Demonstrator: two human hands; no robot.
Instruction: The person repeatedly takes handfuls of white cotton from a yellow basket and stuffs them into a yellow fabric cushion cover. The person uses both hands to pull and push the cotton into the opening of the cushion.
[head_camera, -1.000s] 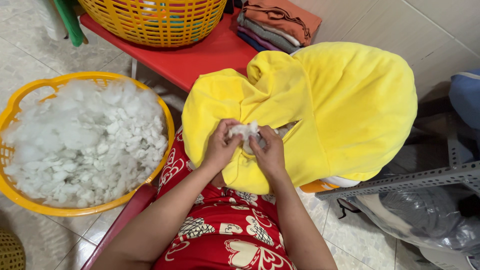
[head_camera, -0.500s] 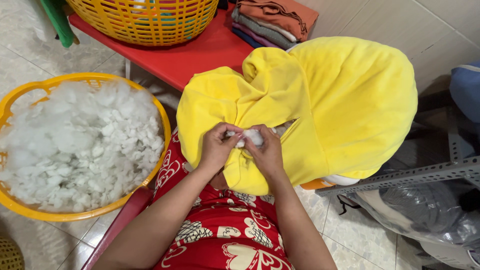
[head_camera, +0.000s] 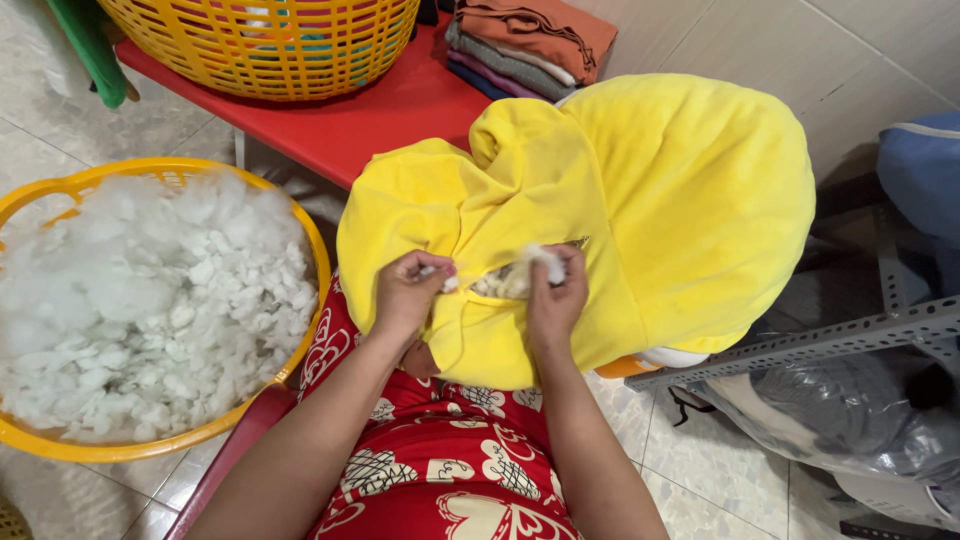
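Observation:
A big yellow plush cover (head_camera: 650, 200) lies across my lap, bulging on the right side. My left hand (head_camera: 405, 295) pinches the edge of a small opening in the cover. My right hand (head_camera: 555, 295) presses a tuft of white stuffing (head_camera: 510, 278) into that opening with its fingers closed on it. Both hands sit close together at the cover's near edge. My lap shows red patterned cloth (head_camera: 440, 470).
A yellow plastic basket (head_camera: 290, 215) heaped with white fibre stuffing (head_camera: 130, 310) stands on the floor at the left. A red table (head_camera: 380, 110) behind holds a yellow laundry basket (head_camera: 270, 45) and folded clothes (head_camera: 530, 45). A grey perforated metal rack (head_camera: 860, 335) stands at the right.
Both hands have pushed the white tuft down into the cover's opening, and less of it shows. The view has shifted slightly.

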